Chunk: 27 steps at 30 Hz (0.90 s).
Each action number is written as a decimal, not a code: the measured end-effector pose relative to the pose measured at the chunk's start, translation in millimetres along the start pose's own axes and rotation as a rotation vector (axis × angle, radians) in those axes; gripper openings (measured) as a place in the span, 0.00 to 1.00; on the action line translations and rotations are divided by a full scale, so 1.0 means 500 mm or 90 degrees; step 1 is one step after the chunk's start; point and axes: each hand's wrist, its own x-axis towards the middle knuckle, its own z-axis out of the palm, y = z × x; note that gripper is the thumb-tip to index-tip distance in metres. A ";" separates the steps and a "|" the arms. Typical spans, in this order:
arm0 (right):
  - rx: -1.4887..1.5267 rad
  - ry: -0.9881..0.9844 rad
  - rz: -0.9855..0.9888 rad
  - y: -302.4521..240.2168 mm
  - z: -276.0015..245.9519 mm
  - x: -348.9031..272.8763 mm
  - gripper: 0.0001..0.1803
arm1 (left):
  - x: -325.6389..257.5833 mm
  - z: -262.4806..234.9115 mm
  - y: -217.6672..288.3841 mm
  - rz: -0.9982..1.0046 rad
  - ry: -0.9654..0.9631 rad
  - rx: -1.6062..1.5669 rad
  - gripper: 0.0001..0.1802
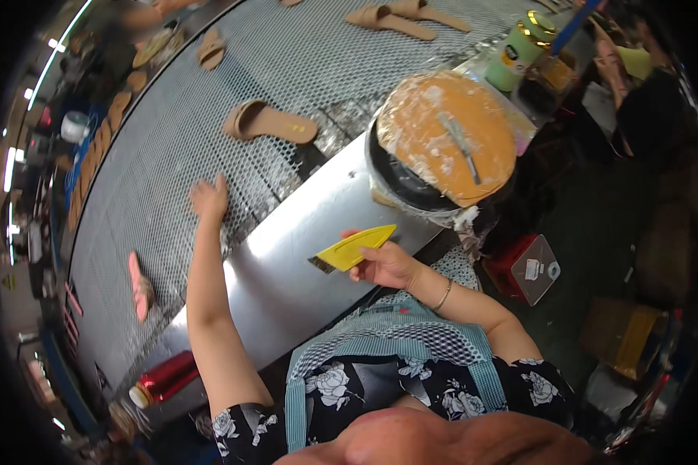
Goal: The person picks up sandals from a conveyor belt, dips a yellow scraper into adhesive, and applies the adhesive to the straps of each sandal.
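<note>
My left hand (209, 199) is stretched out over the grey mesh belt (163, 155), fingers apart and holding nothing. Beyond its fingertips lies a tan slide sandal (271, 124) on the mesh. Closer to me, my right hand (388, 266) grips a yellow, flat, pointed piece (357, 246) with a dark, bristle-like end; its exact kind is unclear. This piece is held above the shiny metal ledge (287, 248). Past my right hand stands a round black pot (388, 167), partly covered by an orange, glue-smeared lid (434, 116) with a grey, narrow tool (461, 147) lying on top.
More tan sandals (388, 19) lie farther along the belt, and a pink one (139, 287) rests at the left. Green bottles (512, 62) stand behind the pot. A red bottle (167, 378) lies near my left arm. On the floor at right sits a red tin (523, 269).
</note>
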 end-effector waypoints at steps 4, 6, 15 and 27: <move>-0.003 -0.028 0.033 0.000 0.005 0.028 0.25 | 0.021 0.054 -0.012 0.216 0.130 -0.016 0.35; -0.001 -0.024 0.009 -0.009 -0.011 0.027 0.25 | -0.040 -0.043 0.149 0.232 0.092 -0.161 0.34; -0.023 0.008 0.003 0.030 -0.006 0.003 0.24 | 0.000 -0.085 0.142 0.014 0.099 -0.129 0.41; -0.353 0.130 -0.252 -0.057 0.122 -0.063 0.18 | -0.334 -0.144 -0.075 0.410 0.218 -0.265 0.26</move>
